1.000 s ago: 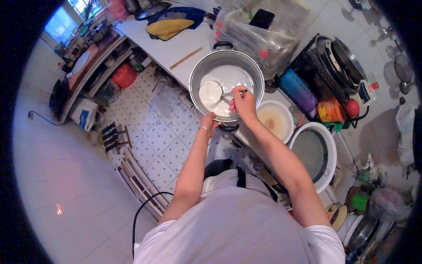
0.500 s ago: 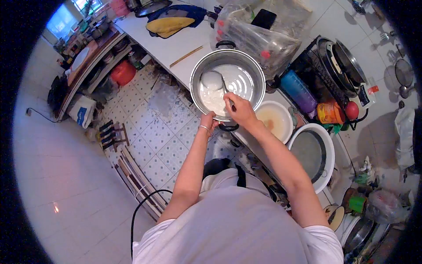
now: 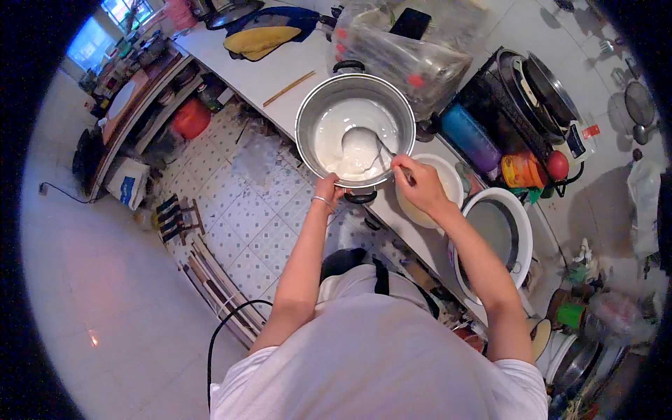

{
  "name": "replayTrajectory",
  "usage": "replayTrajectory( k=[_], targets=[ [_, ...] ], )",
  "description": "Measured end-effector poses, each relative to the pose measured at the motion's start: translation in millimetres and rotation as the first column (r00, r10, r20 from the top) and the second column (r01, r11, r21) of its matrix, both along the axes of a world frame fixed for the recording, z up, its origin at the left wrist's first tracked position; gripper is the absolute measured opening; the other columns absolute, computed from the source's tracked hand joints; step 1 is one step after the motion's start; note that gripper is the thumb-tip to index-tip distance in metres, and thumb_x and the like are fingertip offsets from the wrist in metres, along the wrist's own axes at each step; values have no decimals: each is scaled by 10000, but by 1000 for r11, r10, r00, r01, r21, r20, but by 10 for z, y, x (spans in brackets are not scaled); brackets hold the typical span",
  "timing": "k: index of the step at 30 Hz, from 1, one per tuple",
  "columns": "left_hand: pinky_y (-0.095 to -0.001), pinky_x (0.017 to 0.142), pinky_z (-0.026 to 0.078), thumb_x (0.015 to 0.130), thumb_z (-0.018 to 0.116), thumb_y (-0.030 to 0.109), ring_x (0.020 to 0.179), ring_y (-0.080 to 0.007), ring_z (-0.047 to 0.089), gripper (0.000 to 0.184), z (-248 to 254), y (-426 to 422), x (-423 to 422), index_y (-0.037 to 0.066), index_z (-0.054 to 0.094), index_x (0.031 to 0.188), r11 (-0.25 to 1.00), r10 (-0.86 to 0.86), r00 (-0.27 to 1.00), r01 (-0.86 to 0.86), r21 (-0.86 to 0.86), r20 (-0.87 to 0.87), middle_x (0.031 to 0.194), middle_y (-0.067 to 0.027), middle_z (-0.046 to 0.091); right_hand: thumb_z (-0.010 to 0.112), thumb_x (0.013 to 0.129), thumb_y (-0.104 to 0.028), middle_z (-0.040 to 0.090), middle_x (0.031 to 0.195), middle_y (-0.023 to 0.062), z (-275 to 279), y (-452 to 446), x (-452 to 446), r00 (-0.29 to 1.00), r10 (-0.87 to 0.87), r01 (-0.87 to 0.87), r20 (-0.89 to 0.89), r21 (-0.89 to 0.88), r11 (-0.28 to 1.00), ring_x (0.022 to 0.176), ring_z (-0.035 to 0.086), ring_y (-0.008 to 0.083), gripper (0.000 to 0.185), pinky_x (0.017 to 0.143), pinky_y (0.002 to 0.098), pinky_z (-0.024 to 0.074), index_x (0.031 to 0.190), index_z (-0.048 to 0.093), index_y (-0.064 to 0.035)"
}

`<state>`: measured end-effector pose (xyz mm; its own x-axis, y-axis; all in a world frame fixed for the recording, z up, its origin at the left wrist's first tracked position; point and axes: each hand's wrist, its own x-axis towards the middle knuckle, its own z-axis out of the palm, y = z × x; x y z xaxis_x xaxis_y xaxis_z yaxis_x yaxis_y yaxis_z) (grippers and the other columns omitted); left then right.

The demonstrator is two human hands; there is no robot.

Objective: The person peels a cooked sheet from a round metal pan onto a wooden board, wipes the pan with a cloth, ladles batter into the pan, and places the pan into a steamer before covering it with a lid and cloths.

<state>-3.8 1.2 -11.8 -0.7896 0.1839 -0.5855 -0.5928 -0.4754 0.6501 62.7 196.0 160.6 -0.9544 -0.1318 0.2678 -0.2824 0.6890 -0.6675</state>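
Note:
A silver two-handled pot (image 3: pixel 305 124) stands on the counter in front of me, with white, creamy liquid (image 3: pixel 336 126) covering its bottom. My left hand (image 3: pixel 327 190) is closed on the pot's near rim, just left of the near black handle (image 3: pixel 360 197). In my right hand (image 3: pixel 421 185), the fingers wrap round the handle of a metal ladle (image 3: pixel 361 143). The ladle's round bowl sits low in the liquid, right of the pot's middle, and its handle slants over the right rim. Part of a white basin (image 3: pixel 448 168) shows behind my right hand.
A large white tub (image 3: pixel 519 210) of greyish water stands right of the basin. Beyond the pot are a wooden stick (image 3: pixel 288 89), a yellow-and-blue cloth (image 3: pixel 262 42) and clear plastic bags with a black phone (image 3: pixel 411 24). A rack of pans (image 3: pixel 521 91) stands at the right.
The ladle has moved right and lower in the pot, and my right hand has shifted right with it. White liquid now spreads over more of the bottom. My left hand stays on the rim.

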Motion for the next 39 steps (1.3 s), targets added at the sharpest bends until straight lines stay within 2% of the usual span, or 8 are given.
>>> replayTrajectory(
  k=[7,13,14,18,20,21,27,39],
  targets=[
    [-343,563,566,742,457,74,635,-232,586,228,-100,-36,-23,-80,451,909,999,-23,999,24,24,-40,785,-146,547,518,780,-149,587,710,168,-129,-91,40,1000,5,1,-22,262,965,642,584,327,117,569,411,454,862,500,-67],
    [-279,440,523,739,450,65,572,-224,590,204,19,-33,-18,-92,465,870,1000,-26,999,26,10,-20,725,-141,550,508,805,-174,571,632,182,-360,-502,-59,969,-179,212,170,-202,956,601,586,341,129,540,401,443,882,526,-73],
    [-266,406,506,737,450,63,530,-219,583,193,42,-47,-28,-94,468,849,999,-49,999,49,5,-18,689,-133,546,505,844,-174,489,528,83,-509,-530,-139,977,-191,209,93,-246,947,475,505,123,146,460,261,387,916,536,-51],
    [-274,378,473,718,431,70,518,-260,584,212,-119,-83,-126,-76,450,871,998,-61,998,61,-2,25,666,-159,540,510,832,-136,539,617,114,-582,-539,-166,973,-153,201,171,-312,929,518,543,191,119,488,299,417,913,539,-54],
    [-257,385,472,726,438,85,552,-256,602,213,-193,-127,-151,-67,455,873,993,-117,989,118,-6,92,673,-149,551,529,803,-106,569,727,144,-611,-519,-62,969,-3,-10,-247,-51,999,602,568,278,116,536,350,445,913,540,-69],
    [-257,385,472,726,438,85,552,-256,602,213,-127,-109,-143,-67,455,873,993,-119,989,120,-6,90,673,-149,551,529,803,-106,569,727,144,-601,-492,-26,969,-5,-8,-249,-51,999,602,568,278,116,536,350,445,913,540,-69],
    [-227,385,469,740,450,106,566,-233,615,207,61,-115,-189,-50,465,876,984,-168,974,174,-27,153,671,-120,555,543,780,-100,571,778,146,-605,-391,40,995,36,-29,-94,77,997,678,570,324,146,572,391,453,924,524,-88],
    [-203,377,487,801,459,171,493,-205,595,290,208,-258,-123,-69,457,963,952,-297,948,304,-47,116,711,-121,587,550,805,-220,600,686,136,-535,-406,124,964,-172,214,204,-201,956,623,601,296,167,553,375,456,877,516,-73]
  ],
)
